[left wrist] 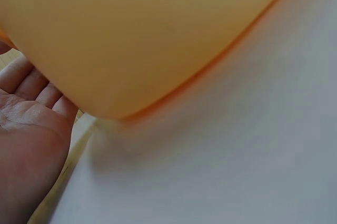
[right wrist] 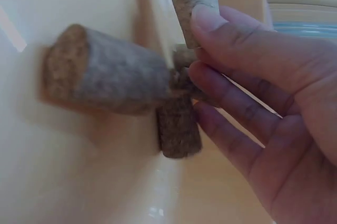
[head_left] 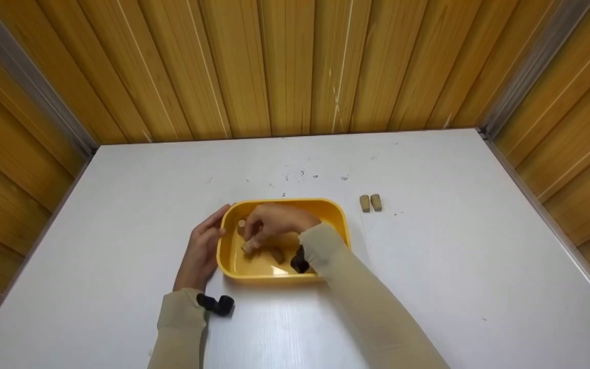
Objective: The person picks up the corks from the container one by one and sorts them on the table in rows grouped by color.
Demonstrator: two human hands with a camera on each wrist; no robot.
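Firstly, plank walling (head_left: 290, 66), wood-toned, behind the work and along both sides. Next, one white tabletop (head_left: 428, 256), carrying the items that follow. One yellow tub (head_left: 279, 278), corners rounded, near the middle of the tabletop, presumably placed there for reach from either side. Hands, two, bare: the left hand (head_left: 204, 251), fingers extended and touching the tub's outer left side, probably to steady it; the right hand (head_left: 277, 219), inside the tub, thumb and fingers pinching a cork. Wrist cameras (head_left: 218, 304), two, black. Corks, tapered: the held cork (head_left: 247, 247), gripped by its sides, likely because so small a piece suits fingertips; loose corks (right wrist: 116, 74) in the tub, some partly hidden by fingers, count uncertain; a pair of corks (head_left: 365, 203) on the tabletop right of the tub, side by side, seemingly set apart deliberately. Lastly, dark specks (head_left: 302, 173), scattered beyond the tub.
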